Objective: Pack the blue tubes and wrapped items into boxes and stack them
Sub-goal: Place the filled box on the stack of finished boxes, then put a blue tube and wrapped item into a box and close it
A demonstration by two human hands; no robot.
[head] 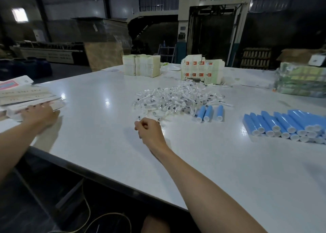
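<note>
1. At nine o'clock in the view, the left hand point(39, 115) rests on a stack of flat cartons point(26, 95) at the left edge of the white table point(105, 144). Its fingers lie fairly straight across the topmost carton, spread and not curled round anything. The hand is a little blurred.
2. Near the centre, the right hand point(150, 132) hovers just above the table with its fingers curled inward towards the thumb. Its fingertips are at the near edge of the heap of wrapped items point(176, 98). I cannot tell whether one of the clear packets is pinched between them.
3. The heap of wrapped items spreads from the centre towards one o'clock, a loose mound of small clear packets with dark parts inside.
4. Just beside the heap, at its four o'clock edge, three blue tubes point(209, 113) lie side by side with their white caps facing the person.
5. At three o'clock, well apart from those, a pile of blue tubes point(285, 123) lies in layered rows, caps also facing the person.
6. Towards twelve o'clock, at the far side of the table, pale bundles of folded boxes point(141, 66) stand on edge. Printed box blanks point(201, 70) with red marks stand to their right.
7. At two o'clock, green film-wrapped packs point(299, 81) are stacked near the table's right side.
8. Beyond the table stands a large machine point(215, 21) lettered FMZ-1450A.
</note>
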